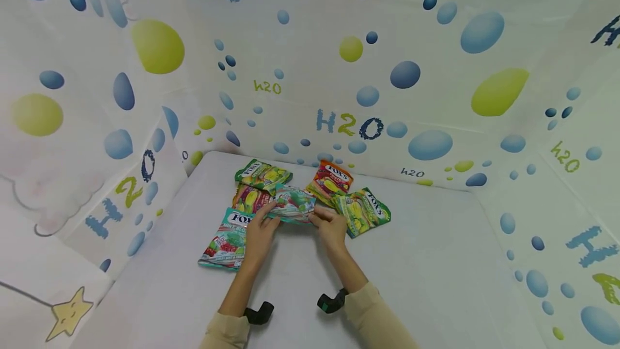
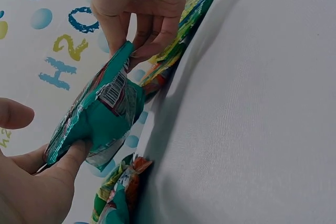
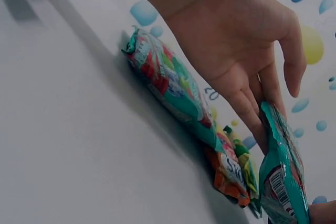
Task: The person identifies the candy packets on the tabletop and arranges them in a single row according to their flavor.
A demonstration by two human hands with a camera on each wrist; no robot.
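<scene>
A teal Fox's candy bag (image 1: 293, 202) is held up between both hands above the white table. My left hand (image 1: 261, 230) grips its left end; in the left wrist view one finger of the left hand (image 2: 44, 187) stands off the bag. My right hand (image 1: 331, 227) pinches the opposite end between thumb and fingers, seen closely as the right hand (image 2: 139, 14) in the left wrist view. The bag's barcode (image 2: 113, 94) faces that camera. Beside my left hand lies another teal candy bag (image 1: 225, 244). The right wrist view shows the left hand (image 3: 236, 45) large.
Behind the held bag lie a green candy bag (image 1: 261, 175) and a dark red one (image 1: 249, 198) at left. An orange bag (image 1: 331, 181) and a yellow-green bag (image 1: 363, 211) overlap at right. White walls with H2O print enclose the table (image 1: 436, 263) at back and sides.
</scene>
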